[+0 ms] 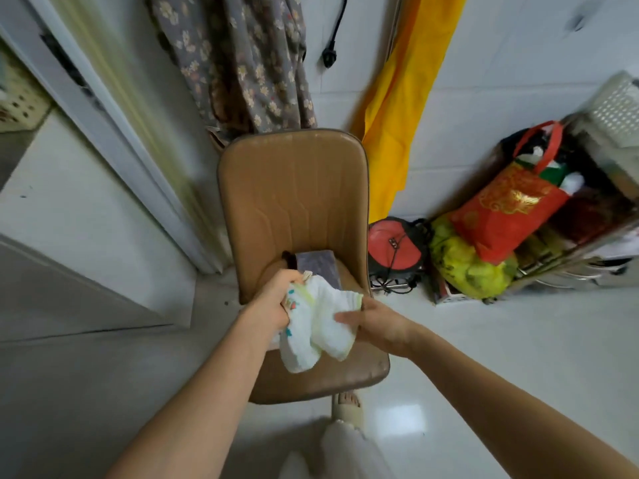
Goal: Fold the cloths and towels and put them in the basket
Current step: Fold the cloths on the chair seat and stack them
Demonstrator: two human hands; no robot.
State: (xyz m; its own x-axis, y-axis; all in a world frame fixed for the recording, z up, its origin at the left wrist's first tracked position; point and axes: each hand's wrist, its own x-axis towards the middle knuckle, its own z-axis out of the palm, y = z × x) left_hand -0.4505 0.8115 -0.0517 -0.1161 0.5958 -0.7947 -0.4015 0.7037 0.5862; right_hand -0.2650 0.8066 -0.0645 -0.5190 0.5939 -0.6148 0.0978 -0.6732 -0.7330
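A person stands over a brown chair [294, 202] and holds a small white towel [316, 321] above its seat. The left hand [276, 300] grips the upper left part of the towel with curled fingers, and the right hand [375, 324] holds the right edge, the thumb on top of the fabric and the other fingers hidden under it. The towel is not spread out — it hangs crumpled between the two hands, with two loose lobes falling down toward the seat, and some small coloured print and a pale yellow-green edge are visible on it. Behind the hands, at the back of the seat, a dark grey folded cloth [316, 266] lies on the chair. I think the step in hand is the start of folding this towel: it is picked up but not yet opened flat or folded. The next move probably calls for pulling the hands apart to stretch the towel, finding its corners, and then bringing one edge over to the other, perhaps using the chair seat as a support. No basket is clearly shown near the hands; a pale perforated container [619, 105] at the far right edge could be one, but the picture is too blurred there to say. On the floor to the right stand a red bag [508, 209] and a yellow-green bag [463, 264], well apart from the towel.
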